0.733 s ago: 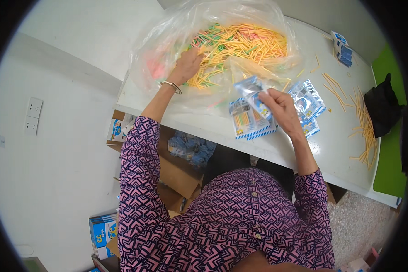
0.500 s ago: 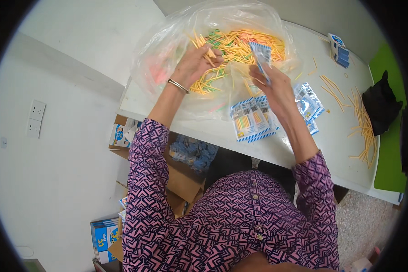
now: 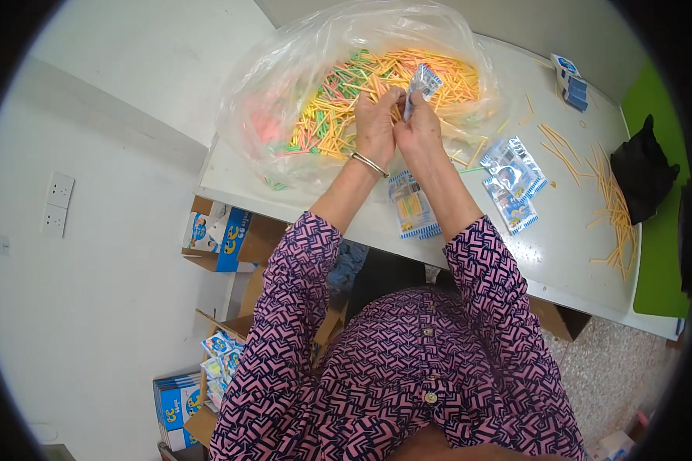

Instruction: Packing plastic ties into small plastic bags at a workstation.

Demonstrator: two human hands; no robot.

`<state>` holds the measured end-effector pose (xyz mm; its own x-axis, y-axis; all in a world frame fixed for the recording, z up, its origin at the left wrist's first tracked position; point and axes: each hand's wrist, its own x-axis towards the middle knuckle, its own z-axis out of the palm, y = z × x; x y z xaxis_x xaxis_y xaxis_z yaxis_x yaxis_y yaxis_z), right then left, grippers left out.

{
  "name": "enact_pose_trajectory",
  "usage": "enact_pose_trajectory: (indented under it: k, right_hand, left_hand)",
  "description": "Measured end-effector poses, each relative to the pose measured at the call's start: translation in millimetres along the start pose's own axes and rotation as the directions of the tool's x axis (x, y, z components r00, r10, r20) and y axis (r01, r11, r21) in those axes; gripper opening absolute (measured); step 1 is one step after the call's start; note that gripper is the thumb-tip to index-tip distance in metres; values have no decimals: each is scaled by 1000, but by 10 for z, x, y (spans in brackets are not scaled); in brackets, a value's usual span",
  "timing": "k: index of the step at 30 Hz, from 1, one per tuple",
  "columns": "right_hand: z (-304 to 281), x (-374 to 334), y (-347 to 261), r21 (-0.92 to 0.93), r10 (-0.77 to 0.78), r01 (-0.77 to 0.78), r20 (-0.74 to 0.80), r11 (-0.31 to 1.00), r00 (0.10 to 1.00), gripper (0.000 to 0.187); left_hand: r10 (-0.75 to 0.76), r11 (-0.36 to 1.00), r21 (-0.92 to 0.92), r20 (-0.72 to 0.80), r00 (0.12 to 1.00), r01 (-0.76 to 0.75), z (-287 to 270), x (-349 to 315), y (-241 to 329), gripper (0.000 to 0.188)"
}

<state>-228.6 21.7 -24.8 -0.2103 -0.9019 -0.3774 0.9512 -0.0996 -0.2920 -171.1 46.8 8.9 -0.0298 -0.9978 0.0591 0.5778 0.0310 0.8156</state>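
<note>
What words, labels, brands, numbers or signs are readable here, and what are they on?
Held packet in the right hand: print too small and blurred to read.
Packets on the table: blue print, too small to read.
Small blue-and-white box: too small to read.
Stacked blue boxes, lower left: pale lettering, which I won't copy.
Blue-and-white carton below the table: likewise.

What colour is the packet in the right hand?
The packet in the right hand is blue and white; it shows best in the head view.
</note>
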Motion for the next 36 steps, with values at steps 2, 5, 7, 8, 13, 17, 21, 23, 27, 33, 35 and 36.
enact_pose_trajectory:
  k: [2,5,7,8,13,17,21,23,27,33,35,36]
  right_hand:
    - [6,0,22,-8,-22,22,-5,1000,1000,16]
    - [49,-81,14,-54,-33,37,60,998,998,21]
    - [33,-86,-118,-163,-100,120,127,979,987,22]
    - [27,-120,-210,-164,-104,124,128,979,986,22]
    - [-57,-457,-664,-733,37,242,342,635,939,19]
    - [-249,-589,-890,-814,154,274,401,512,903,20]
    - [-367,-582,-1029,-855,300,289,437,430,848,21]
    - [-403,-579,-1055,-870,341,285,432,403,835,21]
    - [-382,-689,-1071,-875,377,309,447,371,812,20]
    - [-482,-627,-1079,-850,306,382,496,361,813,20]
    - [-492,-634,-1096,-859,317,382,487,340,814,21]
    - [-492,-648,-1106,-865,330,376,480,331,813,21]
  left_hand:
    - [20,999,29,-61,998,-18,-37,30,-9,18]
    - [-32,996,-80,-18,999,30,-223,196,-28,15]
    - [-91,993,-70,33,995,93,-206,229,30,12]
    - [-91,993,-72,36,995,93,-234,251,66,12]
    - [-76,997,12,111,991,75,-566,396,230,23]
    - [-29,994,-99,188,982,48,-358,324,395,27]
    - [-69,997,-9,205,976,73,-105,163,563,27]
    - [-76,997,1,250,965,78,-39,112,601,26]
    - [-56,998,51,244,968,45,-11,57,604,26]
    - [-79,995,82,220,972,63,-19,-77,492,26]
    - [-81,994,92,222,972,61,-40,-99,480,26]
    - [-78,992,110,226,971,54,-51,-105,487,27]
